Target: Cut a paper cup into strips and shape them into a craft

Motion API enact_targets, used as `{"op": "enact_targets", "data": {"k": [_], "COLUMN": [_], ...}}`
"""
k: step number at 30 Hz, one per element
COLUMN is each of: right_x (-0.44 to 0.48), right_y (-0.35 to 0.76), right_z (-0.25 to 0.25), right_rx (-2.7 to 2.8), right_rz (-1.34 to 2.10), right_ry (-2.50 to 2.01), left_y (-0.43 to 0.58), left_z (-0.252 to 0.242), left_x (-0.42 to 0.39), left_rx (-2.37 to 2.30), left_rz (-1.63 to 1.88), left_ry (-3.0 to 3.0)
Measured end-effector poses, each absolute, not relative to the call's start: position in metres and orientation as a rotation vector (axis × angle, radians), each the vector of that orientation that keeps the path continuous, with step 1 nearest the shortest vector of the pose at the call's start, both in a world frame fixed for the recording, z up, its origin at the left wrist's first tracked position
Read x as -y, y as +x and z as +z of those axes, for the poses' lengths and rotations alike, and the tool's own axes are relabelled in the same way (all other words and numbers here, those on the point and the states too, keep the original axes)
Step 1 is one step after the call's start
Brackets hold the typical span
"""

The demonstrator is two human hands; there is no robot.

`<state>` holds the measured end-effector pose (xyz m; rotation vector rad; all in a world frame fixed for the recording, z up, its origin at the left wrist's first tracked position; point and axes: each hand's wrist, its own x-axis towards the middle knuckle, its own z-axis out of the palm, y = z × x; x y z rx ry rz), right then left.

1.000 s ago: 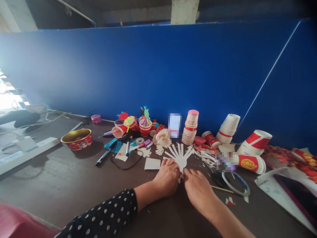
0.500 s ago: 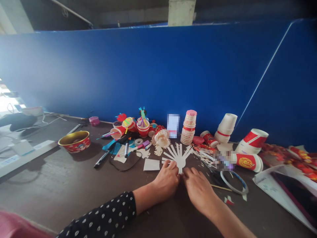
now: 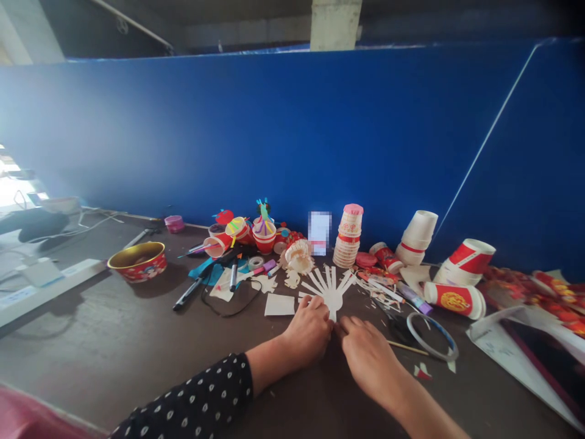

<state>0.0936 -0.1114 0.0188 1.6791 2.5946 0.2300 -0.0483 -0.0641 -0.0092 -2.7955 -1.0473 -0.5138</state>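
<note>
A white cut-up paper cup (image 3: 334, 299) lies flattened on the dark table, its strips fanning out from a round middle towards the far side. My left hand (image 3: 308, 326) is closed at the near left edge of this cutout, fingers bent and pressed on it. Close beside it, my right hand (image 3: 365, 350) has its fingers together and curled down at the cutout's near end. What lies under the right fingertips is hidden. Left of my left hand is a small white card (image 3: 280, 305).
Behind my hands stand a stack of paper cups (image 3: 350, 238) and decorated cups (image 3: 264, 235). Markers (image 3: 234, 274) lie to the left, near a red and gold bowl (image 3: 138, 263). On the right are a tape roll (image 3: 432, 335), a red cup (image 3: 454, 300) and a tablet (image 3: 543, 360).
My right hand has shifted slightly down, towards me. My left hand stays almost in place at the cutout, which keeps its position.
</note>
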Motion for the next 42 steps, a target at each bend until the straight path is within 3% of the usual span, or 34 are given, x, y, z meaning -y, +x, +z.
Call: {"op": "enact_targets", "data": {"k": [14, 29, 42], "right_x": [0.107, 0.099, 0.096], "right_y": [0.095, 0.103, 0.112], "right_z": [0.021, 0.017, 0.022], "right_rx": [-2.618, -2.652, -2.696], "right_rz": [0.228, 0.300, -0.094], "right_ry": [1.703, 1.677, 1.784], "left_y": [-0.051, -0.046, -0.041], "left_z": [-0.014, -0.011, -0.017], "left_x": [0.057, 0.055, 0.039], "left_rx": [1.188, 1.213, 1.102], "left_rz": [-0.804, -0.645, -0.576], "left_ry": [-2.831, -2.835, -2.815]}}
